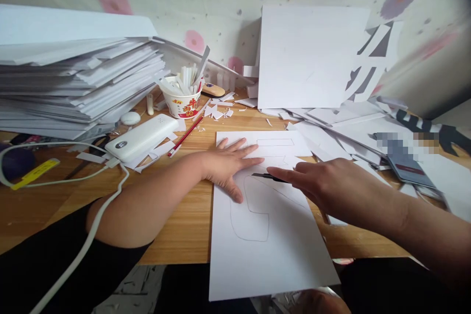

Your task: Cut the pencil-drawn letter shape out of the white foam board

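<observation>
A white foam board (290, 255) lies on the wooden table and juts out over its front edge. Pencil outlines of a curved shape and a long rectangle are drawn on it. My left hand (230, 167) presses flat on the board, fingers spread, left of the blade. In my right hand (324, 181) is a black craft knife (277, 177), its tip on or just above the board beside the pencilled curve. The index finger stretches along the knife; the other fingers curl around it, partly hidden.
At left rises a tall stack of white boards (73, 83). A paper tub (182, 100) of strips, a white power bank (143, 137) with cable and a red pencil (186, 135) lie nearby. Cut scraps, an upright board (305, 59) and a phone (408, 164) occupy the back and right.
</observation>
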Available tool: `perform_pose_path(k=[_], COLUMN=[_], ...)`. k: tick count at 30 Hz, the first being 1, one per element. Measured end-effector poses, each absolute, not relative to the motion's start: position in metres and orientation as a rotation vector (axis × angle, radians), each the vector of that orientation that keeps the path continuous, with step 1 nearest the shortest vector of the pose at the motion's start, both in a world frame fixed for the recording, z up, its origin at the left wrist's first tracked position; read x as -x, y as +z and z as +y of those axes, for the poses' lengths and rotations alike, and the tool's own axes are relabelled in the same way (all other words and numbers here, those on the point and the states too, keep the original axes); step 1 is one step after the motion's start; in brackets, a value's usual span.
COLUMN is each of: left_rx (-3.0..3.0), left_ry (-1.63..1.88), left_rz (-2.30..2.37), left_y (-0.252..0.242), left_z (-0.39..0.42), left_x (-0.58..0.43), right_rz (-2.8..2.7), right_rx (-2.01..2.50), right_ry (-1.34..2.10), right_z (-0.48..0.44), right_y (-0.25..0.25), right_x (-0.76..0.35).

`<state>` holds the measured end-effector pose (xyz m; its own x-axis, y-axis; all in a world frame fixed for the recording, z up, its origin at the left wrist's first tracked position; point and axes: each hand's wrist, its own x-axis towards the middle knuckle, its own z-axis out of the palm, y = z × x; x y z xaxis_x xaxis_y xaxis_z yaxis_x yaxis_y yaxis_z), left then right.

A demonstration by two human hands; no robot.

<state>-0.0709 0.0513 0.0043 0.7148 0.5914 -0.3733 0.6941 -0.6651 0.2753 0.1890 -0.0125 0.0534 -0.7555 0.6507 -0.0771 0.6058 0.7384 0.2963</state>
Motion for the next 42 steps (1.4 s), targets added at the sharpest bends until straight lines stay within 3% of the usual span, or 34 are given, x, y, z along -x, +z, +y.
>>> perform_pose_path(k=[19,36,42], left_rx=[-2.521,-2.5,-2.527], left_ry=[-0.31,-0.262,-0.393], left_rz=[0.994,1.003,1.013], left_y=[-0.001,0.0,0.003], left_z=[0.051,0.051,0.05], left_x=[0.071,0.072,0.071], right_rz=[2.477,2.528,2.625], right_rx=[-0.969,-0.897,-0.935], right_ry=[0.246,0.311,0.316], right_z=[-0.008,-0.009,-0.007], right_y=[0.073,0.073,0.065], right_x=[-0.16,-0.16,-0.169])
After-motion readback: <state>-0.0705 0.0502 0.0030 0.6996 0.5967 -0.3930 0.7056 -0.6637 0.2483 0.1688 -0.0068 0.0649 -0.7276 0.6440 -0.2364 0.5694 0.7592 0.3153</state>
